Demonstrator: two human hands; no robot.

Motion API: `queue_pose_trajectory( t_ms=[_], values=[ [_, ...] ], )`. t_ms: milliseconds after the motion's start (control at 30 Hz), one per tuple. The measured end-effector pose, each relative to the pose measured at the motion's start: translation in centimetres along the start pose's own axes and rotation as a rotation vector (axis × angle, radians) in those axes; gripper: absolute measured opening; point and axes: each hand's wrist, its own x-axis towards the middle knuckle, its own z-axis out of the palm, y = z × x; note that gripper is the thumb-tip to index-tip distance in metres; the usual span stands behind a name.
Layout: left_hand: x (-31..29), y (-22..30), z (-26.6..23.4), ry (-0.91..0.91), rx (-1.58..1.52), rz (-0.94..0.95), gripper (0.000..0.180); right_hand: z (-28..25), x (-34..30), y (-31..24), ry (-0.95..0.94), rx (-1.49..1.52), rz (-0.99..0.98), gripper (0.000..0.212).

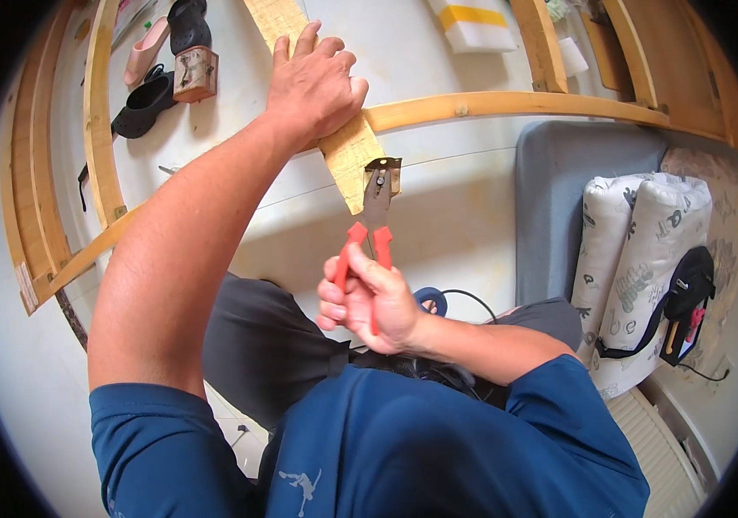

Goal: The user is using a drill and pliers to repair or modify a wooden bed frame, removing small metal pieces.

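My left hand point(313, 91) presses down on a wooden board point(353, 151), its fingers spread over the far part. The board crosses a long wooden rail, its near end pointing toward me. Below it, my right hand point(369, 302) is wrapped round the red handles of a pair of pliers point(376, 203). The jaws reach up to a small dark metal bracket point(384, 163) at the board's near right corner. Whether the jaws grip the bracket or a fastener there, I cannot tell.
A wooden frame of rails point(490, 104) spans the far side. Black shoes point(146, 105), a pink shoe point(146, 52) and a wood block point(195, 73) lie inside it. At right stand a grey-blue cushion point(550, 198) and rolled white bedding point(645, 250) with a black bag point(691, 281).
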Motion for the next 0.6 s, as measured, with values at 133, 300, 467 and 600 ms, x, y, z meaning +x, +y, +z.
queue_pose_trajectory(
  t_ms=[133,300,467,600],
  values=[
    [-0.3,-0.3,0.4,0.012,0.025,0.008,0.049,-1.8,-2.9,-4.8,0.037,-0.140,0.284,0.052],
    [-0.1,-0.3,0.4,0.002,0.030,0.001,0.051,-1.9,-4.2,-13.5,0.021,-0.420,0.651,0.054],
    [-0.1,-0.5,0.5,0.069,0.032,0.026,0.049,-2.1,-3.1,-5.6,-0.002,-0.152,0.306,0.048],
    [-0.2,-0.6,0.7,0.046,0.038,0.020,0.050,2.5,1.9,2.1,0.047,0.064,-0.097,0.035]
  ],
)
